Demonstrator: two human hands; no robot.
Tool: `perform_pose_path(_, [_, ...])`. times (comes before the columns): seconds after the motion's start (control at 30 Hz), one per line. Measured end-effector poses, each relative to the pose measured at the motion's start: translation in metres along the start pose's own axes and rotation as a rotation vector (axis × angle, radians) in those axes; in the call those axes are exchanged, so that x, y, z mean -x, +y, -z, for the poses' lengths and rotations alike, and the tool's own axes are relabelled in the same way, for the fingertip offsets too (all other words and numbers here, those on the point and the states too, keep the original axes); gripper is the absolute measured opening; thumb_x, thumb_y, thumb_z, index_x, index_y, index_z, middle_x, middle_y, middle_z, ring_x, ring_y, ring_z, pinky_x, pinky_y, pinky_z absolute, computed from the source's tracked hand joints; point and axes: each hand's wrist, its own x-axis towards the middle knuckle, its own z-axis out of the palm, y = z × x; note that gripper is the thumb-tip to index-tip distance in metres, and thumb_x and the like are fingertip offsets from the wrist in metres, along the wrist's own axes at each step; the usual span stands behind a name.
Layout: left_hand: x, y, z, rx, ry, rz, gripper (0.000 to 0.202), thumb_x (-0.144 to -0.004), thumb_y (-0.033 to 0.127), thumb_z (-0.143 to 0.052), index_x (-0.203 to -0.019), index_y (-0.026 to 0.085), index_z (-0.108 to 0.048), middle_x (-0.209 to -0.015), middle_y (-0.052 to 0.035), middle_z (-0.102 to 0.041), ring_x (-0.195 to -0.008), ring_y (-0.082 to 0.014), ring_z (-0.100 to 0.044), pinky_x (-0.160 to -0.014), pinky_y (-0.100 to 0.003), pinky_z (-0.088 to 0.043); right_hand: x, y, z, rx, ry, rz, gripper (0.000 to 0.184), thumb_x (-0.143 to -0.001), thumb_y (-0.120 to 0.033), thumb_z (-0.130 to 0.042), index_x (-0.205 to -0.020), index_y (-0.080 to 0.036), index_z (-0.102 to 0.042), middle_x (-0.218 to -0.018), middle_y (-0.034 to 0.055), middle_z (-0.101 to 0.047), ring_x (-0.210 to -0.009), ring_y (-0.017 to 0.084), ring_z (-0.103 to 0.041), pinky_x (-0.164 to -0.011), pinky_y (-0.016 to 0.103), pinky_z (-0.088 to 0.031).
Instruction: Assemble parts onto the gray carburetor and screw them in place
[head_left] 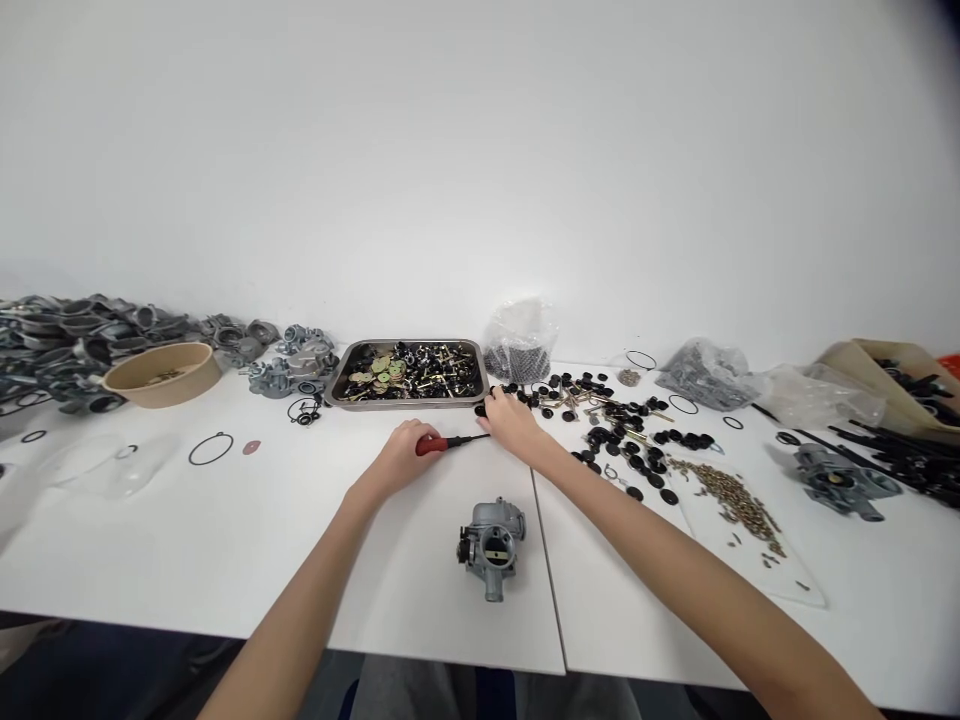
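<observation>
My left hand [405, 455] is closed around the red handle of a screwdriver [431, 445], whose dark shaft points right along the table. My right hand [511, 424] is just beyond the screwdriver's tip, by the right corner of a metal tray [411, 403]. Its fingers are bent together at the edge of the scattered black round parts [634, 460]; what they pinch, if anything, is hidden. Closer to me, between my forearms, a grey metal carburetor [493, 550] rests untouched on the white table.
Grey castings [90, 330] are heaped at the left beside a tan bowl [161, 385]. Clear bags [521, 335] of small parts stand along the wall. Brass screws [735, 500] lie spread at right, near another carburetor [840, 480] and black tubes [915, 465]. A seam crosses the table.
</observation>
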Motion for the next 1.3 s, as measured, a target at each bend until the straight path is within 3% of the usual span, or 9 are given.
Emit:
perform_pose_path(0.1, [0.0, -0.001, 0.0, -0.01, 0.011, -0.008, 0.018, -0.079, 0.025, -0.059, -0.093, 0.018, -0.068, -0.094, -0.0082, -0.065, -0.092, -0.0238, -0.057, -0.086, -0.037, -0.045, -0.002, -0.008, -0.013, 0.042, 0.048, -0.076, 0.032, -0.093, -0.029, -0.056, -0.108, -0.003, -0.064, -0.116, 0.0242, -0.053, -0.097, 0.032, -0.06, -0.08, 0.04, -0.05])
perform_pose_path(0.2, [0.0, 0.002, 0.001, -0.016, 0.009, -0.007, 0.018, -0.08, 0.025, -0.059, -0.093, 0.018, -0.068, -0.094, -0.0083, -0.065, -0.092, -0.0236, -0.057, -0.086, -0.036, -0.045, -0.001, -0.008, -0.021, 0.054, 0.085, -0.072, 0.028, -0.095, -0.027, -0.052, -0.109, -0.006, -0.063, -0.118, 0.0213, -0.051, -0.097, 0.029, -0.059, -0.082, 0.038, -0.05])
perform_pose_path(0.37, [0.001, 0.006, 0.003, -0.016, 0.005, 0.003, 0.017, -0.08, 0.024, -0.059, -0.092, 0.018, -0.069, -0.094, -0.0085, -0.065, -0.092, -0.0238, -0.057, -0.085, -0.036, -0.046, 0.006, 0.003, -0.026, 0.06, 0.109, 0.003, 0.024, -0.097, -0.019, -0.046, -0.114, -0.012, -0.061, -0.115, 0.0164, -0.053, -0.096, 0.025, -0.057, -0.082, 0.034, -0.049])
perform_pose_path(0.57, [0.002, 0.007, 0.004, -0.013, -0.005, 0.018, 0.018, -0.08, 0.024, -0.059, -0.093, 0.018, -0.068, -0.095, -0.0084, -0.065, -0.094, -0.0242, -0.057, -0.087, -0.037, -0.045, 0.011, 0.014, -0.029, 0.078, 0.116, 0.171, 0.031, -0.09, 0.001, -0.042, -0.107, -0.014, -0.063, -0.109, 0.0121, -0.055, -0.091, 0.019, -0.056, -0.077, 0.027, -0.047])
perform_pose_path(0.73, [0.001, 0.006, 0.003, -0.012, 0.0, 0.013, 0.017, -0.08, 0.023, -0.059, -0.094, 0.017, -0.069, -0.095, -0.0085, -0.065, -0.093, -0.0236, -0.057, -0.087, -0.036, -0.045, 0.004, 0.018, -0.037, 0.096, 0.139, 0.248, 0.028, -0.087, 0.005, -0.041, -0.091, -0.012, -0.063, -0.1, 0.01, -0.056, -0.09, 0.018, -0.055, -0.079, 0.027, -0.047])
perform_pose_path(0.87, [0.001, 0.005, 0.003, -0.011, 0.003, 0.005, 0.017, -0.08, 0.023, -0.059, -0.093, 0.017, -0.069, -0.094, -0.0085, -0.065, -0.092, -0.0233, -0.057, -0.086, -0.036, -0.046, 0.003, 0.018, -0.037, 0.102, 0.15, 0.327, 0.034, -0.085, 0.009, -0.041, -0.099, -0.013, -0.062, -0.1, 0.0084, -0.056, -0.095, 0.018, -0.054, -0.084, 0.026, -0.046])
perform_pose_path(1.13, [0.001, 0.005, 0.002, -0.018, 0.011, -0.001, 0.017, -0.08, 0.024, -0.059, -0.093, 0.018, -0.069, -0.094, -0.0087, -0.066, -0.093, -0.0238, -0.058, -0.087, -0.036, -0.046, 0.008, 0.015, -0.033, 0.076, 0.152, 0.402, 0.026, -0.092, -0.001, -0.041, -0.106, -0.011, -0.061, -0.097, 0.0093, -0.058, -0.091, 0.021, -0.052, -0.087, 0.031, -0.043])
perform_pose_path(1.3, [0.001, 0.004, 0.003, -0.025, 0.013, -0.009, 0.016, -0.079, 0.024, -0.06, -0.092, 0.018, -0.069, -0.094, -0.0082, -0.067, -0.093, -0.024, -0.058, -0.087, -0.036, -0.046, 0.01, 0.01, -0.019, 0.032, 0.099, 0.478, 0.025, -0.097, -0.008, -0.041, -0.106, -0.015, -0.063, -0.099, 0.0074, -0.059, -0.095, 0.019, -0.052, -0.089, 0.029, -0.041])
